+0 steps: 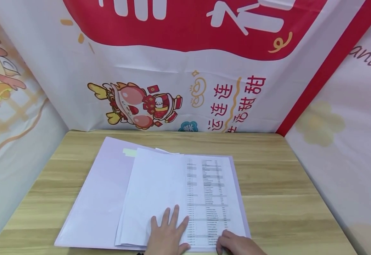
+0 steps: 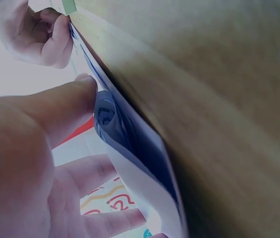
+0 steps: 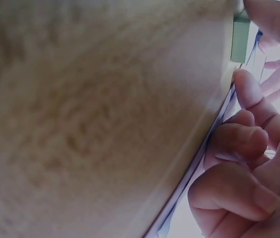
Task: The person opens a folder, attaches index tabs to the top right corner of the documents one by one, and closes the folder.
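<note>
A stack of white printed sheets (image 1: 159, 184) lies open in a pale purple folder (image 1: 105, 191) on the table. The right page (image 1: 209, 198) carries columns of small print with grey bars, too small to read. My left hand (image 1: 167, 235) rests with spread fingers on the blank left sheets, beside the fold. In the left wrist view, the sheets' lower edges bulge apart next to this hand (image 2: 45, 153). At the right page's bottom edge is my right hand (image 1: 237, 243), its fingers bent (image 3: 239, 139). Whether it pinches the paper is unclear.
Pale green tabs (image 1: 129, 152) stick out near the top of the folder's left side. The wood-grain table (image 1: 277, 198) extends around the folder. Behind it hangs a red and white printed cloth (image 1: 185, 67), and a pale cloth (image 1: 348, 148) borders the right side.
</note>
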`<state>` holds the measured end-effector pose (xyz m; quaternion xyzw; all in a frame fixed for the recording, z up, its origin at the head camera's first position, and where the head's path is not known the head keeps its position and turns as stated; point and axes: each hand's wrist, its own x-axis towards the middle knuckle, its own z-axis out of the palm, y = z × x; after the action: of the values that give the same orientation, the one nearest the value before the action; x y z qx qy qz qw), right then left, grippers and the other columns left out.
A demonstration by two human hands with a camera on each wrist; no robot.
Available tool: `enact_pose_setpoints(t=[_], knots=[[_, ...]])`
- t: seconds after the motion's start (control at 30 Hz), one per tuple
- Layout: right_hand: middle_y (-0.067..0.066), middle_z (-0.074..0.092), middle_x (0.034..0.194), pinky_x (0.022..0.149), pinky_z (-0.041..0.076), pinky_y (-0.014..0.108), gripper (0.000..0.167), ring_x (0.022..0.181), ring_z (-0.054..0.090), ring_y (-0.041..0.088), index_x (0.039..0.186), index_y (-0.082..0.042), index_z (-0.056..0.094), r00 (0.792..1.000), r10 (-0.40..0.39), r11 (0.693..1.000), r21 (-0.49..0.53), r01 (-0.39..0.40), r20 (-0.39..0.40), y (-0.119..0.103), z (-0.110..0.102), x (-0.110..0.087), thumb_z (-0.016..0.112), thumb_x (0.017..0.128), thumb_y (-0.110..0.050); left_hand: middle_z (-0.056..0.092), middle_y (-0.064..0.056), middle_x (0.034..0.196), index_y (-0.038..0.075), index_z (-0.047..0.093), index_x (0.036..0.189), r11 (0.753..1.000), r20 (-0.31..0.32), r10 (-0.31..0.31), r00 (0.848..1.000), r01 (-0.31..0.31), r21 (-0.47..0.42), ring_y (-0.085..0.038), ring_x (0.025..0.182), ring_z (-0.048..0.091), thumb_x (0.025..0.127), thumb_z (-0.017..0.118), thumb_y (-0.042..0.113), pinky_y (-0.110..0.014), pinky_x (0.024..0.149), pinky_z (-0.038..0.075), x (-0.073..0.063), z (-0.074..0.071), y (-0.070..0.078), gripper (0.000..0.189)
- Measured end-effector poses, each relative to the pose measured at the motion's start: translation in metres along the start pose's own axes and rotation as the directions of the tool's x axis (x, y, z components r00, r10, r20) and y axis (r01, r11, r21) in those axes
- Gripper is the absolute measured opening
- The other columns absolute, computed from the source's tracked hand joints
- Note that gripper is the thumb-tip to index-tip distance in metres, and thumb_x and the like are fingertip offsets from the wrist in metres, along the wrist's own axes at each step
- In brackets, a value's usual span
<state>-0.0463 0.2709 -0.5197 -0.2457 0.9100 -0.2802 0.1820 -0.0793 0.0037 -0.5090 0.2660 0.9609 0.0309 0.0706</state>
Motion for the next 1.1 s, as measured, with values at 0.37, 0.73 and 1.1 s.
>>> enact_pose_setpoints(t=[0.37, 0.73, 1.1], knots=[[-0.022, 0.043, 0.078, 0.057, 0.039, 0.015, 0.014, 0.066, 0.044, -0.008, 0.077, -0.027, 0.065, 0.999, 0.044, 0.995, 0.095, -0.045, 0.012, -0.003, 0.000, 0.000, 0.076, 0.087, -0.026, 0.045, -0.016, 0.155, 0.025, 0.058, 0.145, 1.000, 0.048, -0.002, 0.999, 0.003, -0.025, -0.042, 0.137, 0.044, 0.082, 0.066, 0.069, -0.071, 0.096, 0.041, 0.001, -0.004, -0.002, 0.077], [-0.024, 0.045, 0.075, 0.056, 0.041, 0.015, 0.016, 0.065, 0.044, -0.009, 0.074, -0.026, 0.067, 0.999, 0.010, 0.996, 0.087, -0.007, -0.035, 0.001, 0.002, -0.002, 0.076, 0.082, -0.016, 0.043, -0.019, 0.156, 0.022, 0.058, 0.144, 0.997, 0.042, 0.010, 0.999, -0.007, -0.081, -0.044, 0.137, 0.043, 0.083, 0.067, 0.067, -0.073, 0.096, 0.040, 0.001, -0.002, -0.003, 0.077], [-0.024, 0.048, 0.072, 0.057, 0.042, 0.017, 0.022, 0.064, 0.047, -0.007, 0.079, -0.028, 0.064, 0.997, -0.031, 0.995, 0.088, 0.037, -0.064, -0.005, -0.014, -0.003, 0.077, 0.075, -0.011, 0.046, -0.020, 0.151, 0.019, 0.060, 0.143, 0.998, -0.063, 0.020, 0.998, -0.023, -0.054, -0.039, 0.133, 0.048, 0.082, 0.071, 0.064, -0.064, 0.098, 0.044, -0.004, -0.006, 0.002, 0.076]])
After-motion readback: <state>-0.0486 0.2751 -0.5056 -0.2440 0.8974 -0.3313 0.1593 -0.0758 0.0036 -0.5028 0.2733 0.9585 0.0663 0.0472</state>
